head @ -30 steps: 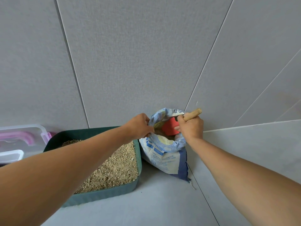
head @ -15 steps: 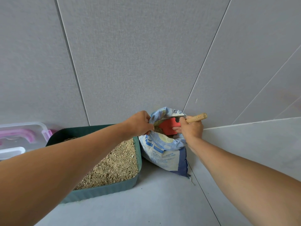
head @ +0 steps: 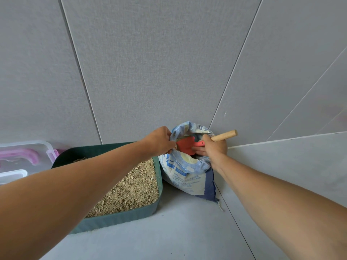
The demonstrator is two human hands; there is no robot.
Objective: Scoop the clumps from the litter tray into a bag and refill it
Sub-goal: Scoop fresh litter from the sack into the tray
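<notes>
A dark green litter tray (head: 131,216) holding tan litter (head: 129,190) sits on the grey floor at the left. To its right a blue and white litter bag (head: 185,173) stands in the wall corner with its mouth rolled open. My left hand (head: 159,140) pinches the left rim of the bag's mouth. My right hand (head: 213,149) grips a scoop (head: 185,146) with a red blade and a wooden handle. The blade lies flat over the bag's opening, and the handle sticks out to the upper right.
A clear plastic box (head: 24,156) with a pink handle stands at the far left against the wall. Grey wall panels close in behind the bag and on the right. Grey floor stretches out in front of the tray and the bag.
The red blade has risen out of the bag's mouth and levelled, and the handle has swung lower toward the right. My left hand has kept its hold on the rim.
</notes>
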